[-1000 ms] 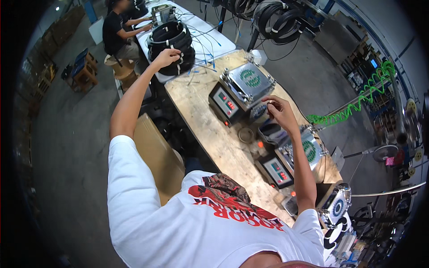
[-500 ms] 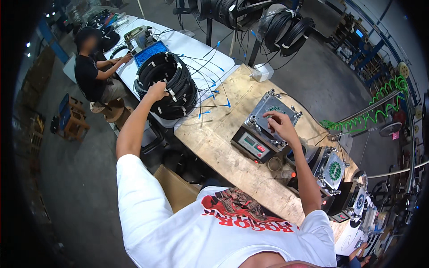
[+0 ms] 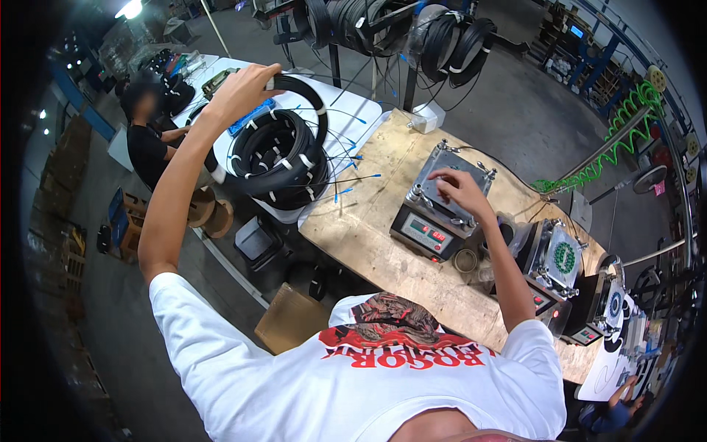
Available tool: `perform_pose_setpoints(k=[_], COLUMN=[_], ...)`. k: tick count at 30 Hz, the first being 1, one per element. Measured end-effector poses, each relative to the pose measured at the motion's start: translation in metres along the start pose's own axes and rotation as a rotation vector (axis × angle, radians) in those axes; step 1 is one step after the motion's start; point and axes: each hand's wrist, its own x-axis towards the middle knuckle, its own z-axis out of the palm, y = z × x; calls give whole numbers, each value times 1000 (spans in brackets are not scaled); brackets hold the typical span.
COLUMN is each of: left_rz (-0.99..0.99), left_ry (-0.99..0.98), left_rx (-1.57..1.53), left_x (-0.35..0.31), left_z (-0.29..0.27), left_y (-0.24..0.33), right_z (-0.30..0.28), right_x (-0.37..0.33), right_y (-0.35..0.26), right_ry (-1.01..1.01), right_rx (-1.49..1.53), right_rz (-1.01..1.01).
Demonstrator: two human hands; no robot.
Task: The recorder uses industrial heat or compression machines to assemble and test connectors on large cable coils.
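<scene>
My left hand (image 3: 249, 90) is closed on the upper edge of a black cable coil (image 3: 322, 118), lifted and tilted above a stack. The stack of black cable coils (image 3: 283, 151) is tied with white bands and stands on the white table's near corner. Thin cable ends with blue tips (image 3: 340, 196) spread rightward from the stack. My right hand (image 3: 462, 193) hovers with bent, loosely parted fingers over the metal plate (image 3: 434, 177) of a box machine, with no object visible in it. On the machine's front is a panel with a lit red display (image 3: 436, 236).
A wooden-topped bench (image 3: 361, 214) carries more machines, one with a green ring (image 3: 564, 257). A small round container (image 3: 465, 260) stands by the nearest machine. Green coiled hose (image 3: 626, 140) hangs at right. A co-worker (image 3: 147, 140) sits at the white table (image 3: 346, 92). A cardboard box (image 3: 291, 320) stands below.
My left hand has risen and moved away from the stack, lifting one coil up with it. My right hand stays over the machine's plate. The whole view has shifted slightly.
</scene>
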Motion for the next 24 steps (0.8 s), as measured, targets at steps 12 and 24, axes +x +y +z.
perform_pose_setpoints(k=[12, 24], left_rz=[-82, -233], left_ry=[-106, -145], left_rx=[-1150, -1583], left_x=[27, 34], left_z=[24, 220], left_y=[186, 282], right_z=[1, -43], right_x=[-74, -108], right_y=[-12, 65], right_ry=[534, 725], right_rx=[138, -283], right_rz=[-172, -1])
